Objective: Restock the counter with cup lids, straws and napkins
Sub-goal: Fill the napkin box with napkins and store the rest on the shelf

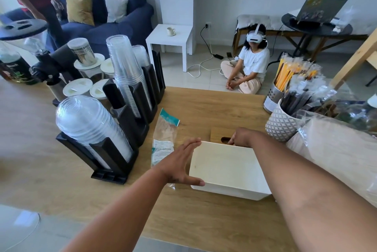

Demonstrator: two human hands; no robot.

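A white napkin box (224, 168) lies on the wooden counter (204, 221), its plain side facing up. My left hand (179, 164) presses flat against the box's left side, fingers straight and thumb along the near edge. At the far end my right hand (239, 136) grips the box's wooden slotted lid (219, 136). A black rack (116, 162) on the left holds stacked clear dome lids (85, 121) and clear cups (124, 70). Wrapped straws (293, 72) stand in holders on the right. A clear packet (163, 137) lies left of the box.
A bulky plastic-wrapped pack (336, 149) sits at the right edge. Jars with white lids (77, 87) and a dark grinder (53, 63) stand behind the rack. A person in a headset (251, 61) sits on the floor beyond the counter; another person stands far left.
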